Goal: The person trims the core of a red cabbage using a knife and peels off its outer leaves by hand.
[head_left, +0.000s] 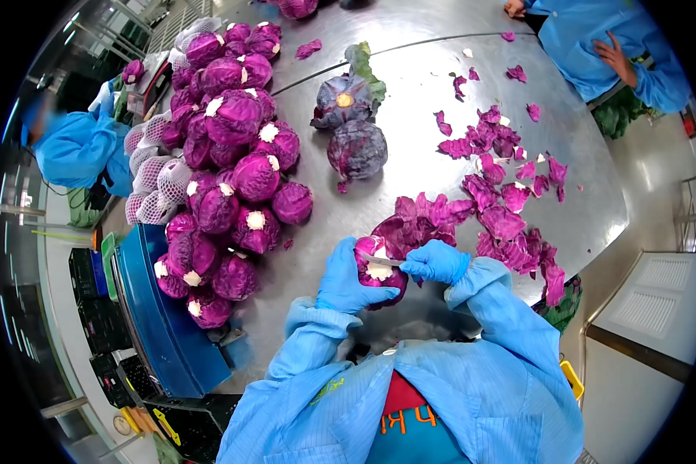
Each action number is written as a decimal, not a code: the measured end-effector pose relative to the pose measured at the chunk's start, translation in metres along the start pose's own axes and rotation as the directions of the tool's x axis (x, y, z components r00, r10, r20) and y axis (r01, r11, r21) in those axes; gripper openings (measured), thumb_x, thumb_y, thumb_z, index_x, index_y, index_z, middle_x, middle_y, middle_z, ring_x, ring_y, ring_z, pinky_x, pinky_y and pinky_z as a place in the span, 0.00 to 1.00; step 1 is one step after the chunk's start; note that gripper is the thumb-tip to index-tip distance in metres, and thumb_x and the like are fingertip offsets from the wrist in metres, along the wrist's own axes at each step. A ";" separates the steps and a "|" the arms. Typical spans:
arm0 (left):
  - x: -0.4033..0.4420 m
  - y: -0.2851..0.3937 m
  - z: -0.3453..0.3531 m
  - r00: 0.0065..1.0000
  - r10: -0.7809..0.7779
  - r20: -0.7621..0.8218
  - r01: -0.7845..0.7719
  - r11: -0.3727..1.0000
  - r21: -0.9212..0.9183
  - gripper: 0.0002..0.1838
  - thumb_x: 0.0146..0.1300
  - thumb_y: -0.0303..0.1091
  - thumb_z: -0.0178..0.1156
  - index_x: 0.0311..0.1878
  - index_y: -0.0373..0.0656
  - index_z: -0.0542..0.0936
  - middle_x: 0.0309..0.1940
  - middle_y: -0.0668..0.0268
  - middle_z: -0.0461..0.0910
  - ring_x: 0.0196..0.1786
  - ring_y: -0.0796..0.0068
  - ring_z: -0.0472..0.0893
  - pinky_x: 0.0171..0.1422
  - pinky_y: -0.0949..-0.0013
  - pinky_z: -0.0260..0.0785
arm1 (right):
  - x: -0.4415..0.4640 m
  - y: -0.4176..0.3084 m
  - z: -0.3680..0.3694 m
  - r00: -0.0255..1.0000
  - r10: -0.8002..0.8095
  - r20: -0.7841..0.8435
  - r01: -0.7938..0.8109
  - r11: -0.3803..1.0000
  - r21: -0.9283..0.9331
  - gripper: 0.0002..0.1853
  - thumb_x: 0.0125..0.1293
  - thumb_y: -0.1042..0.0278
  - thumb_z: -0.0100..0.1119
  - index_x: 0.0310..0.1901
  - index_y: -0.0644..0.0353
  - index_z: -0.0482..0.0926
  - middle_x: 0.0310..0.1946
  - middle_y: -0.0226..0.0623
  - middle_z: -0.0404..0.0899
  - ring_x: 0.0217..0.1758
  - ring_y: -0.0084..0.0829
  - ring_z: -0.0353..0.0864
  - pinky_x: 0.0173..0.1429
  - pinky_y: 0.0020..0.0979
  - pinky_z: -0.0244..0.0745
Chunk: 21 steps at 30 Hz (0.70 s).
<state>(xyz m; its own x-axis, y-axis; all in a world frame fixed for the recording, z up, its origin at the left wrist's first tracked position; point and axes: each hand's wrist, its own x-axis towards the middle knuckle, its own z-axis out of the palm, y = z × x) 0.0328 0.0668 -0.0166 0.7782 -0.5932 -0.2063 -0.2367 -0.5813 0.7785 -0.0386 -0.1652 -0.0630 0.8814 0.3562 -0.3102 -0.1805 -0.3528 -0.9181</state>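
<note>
My left hand (346, 280), in a blue glove, is wrapped round the side of a red cabbage (370, 294) near the table's front edge. The cabbage's pale cut stem end faces up. My right hand (433, 263), also gloved in blue, grips a knife (384, 261); its blade lies across the white stem end. Loose purple leaves (414, 224) lie just beyond the cabbage. Two darker cabbages with outer leaves, an upper one (343, 100) and a lower one (357, 149), sit farther back on the metal table (317, 209).
Many trimmed cabbages (232, 116) are piled at the left, beside some in white netting (158, 178). Scattered leaves (503, 220) lie at the right. A blue bin (166, 309) stands at the left edge. Co-workers in blue stand at the left (81, 151) and top right (595, 39).
</note>
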 end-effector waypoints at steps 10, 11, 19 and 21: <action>0.004 0.010 -0.001 0.998 -0.056 0.036 0.056 0.998 -0.004 0.54 0.27 0.54 0.80 0.59 0.37 0.67 0.51 0.53 0.72 0.56 0.52 0.73 0.60 0.55 0.68 | 0.016 -0.023 -0.004 0.986 0.161 -0.051 -0.166 0.978 -0.129 0.31 0.68 0.35 0.52 0.27 0.60 0.82 0.17 0.36 0.78 0.20 0.29 0.79 0.28 0.33 0.74; 0.004 0.008 0.000 0.999 -0.041 0.015 0.041 0.999 0.011 0.54 0.27 0.54 0.80 0.59 0.37 0.67 0.51 0.53 0.72 0.56 0.52 0.73 0.61 0.55 0.68 | 0.014 -0.022 0.001 0.985 0.136 -0.108 -0.150 0.979 -0.137 0.31 0.68 0.35 0.52 0.27 0.60 0.82 0.16 0.36 0.77 0.19 0.29 0.78 0.27 0.34 0.73; -0.006 0.020 0.014 0.987 0.128 -0.098 -0.102 0.967 0.235 0.55 0.26 0.53 0.81 0.60 0.36 0.66 0.49 0.54 0.72 0.54 0.49 0.73 0.58 0.53 0.67 | 0.014 -0.019 0.035 0.757 0.474 -0.449 -0.042 0.721 0.691 0.32 0.66 0.34 0.54 0.21 0.59 0.74 0.12 0.30 0.70 0.16 0.23 0.72 0.21 0.27 0.66; -0.007 0.015 0.011 0.989 0.117 -0.088 -0.104 0.985 0.139 0.53 0.28 0.53 0.80 0.59 0.37 0.67 0.48 0.54 0.72 0.53 0.50 0.73 0.58 0.52 0.66 | 0.008 -0.013 0.035 0.738 0.357 -0.573 -0.154 0.915 0.372 0.30 0.61 0.33 0.60 0.28 0.60 0.76 0.15 0.32 0.73 0.18 0.25 0.75 0.24 0.30 0.69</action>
<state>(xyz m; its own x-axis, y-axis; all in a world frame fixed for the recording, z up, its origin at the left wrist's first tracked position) 0.0170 0.0564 -0.0102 0.7931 -0.6060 -0.0610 -0.3948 -0.5879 0.7061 -0.0448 -0.1276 -0.0626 0.8357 -0.3590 -0.4156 -0.4638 -0.0559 -0.8842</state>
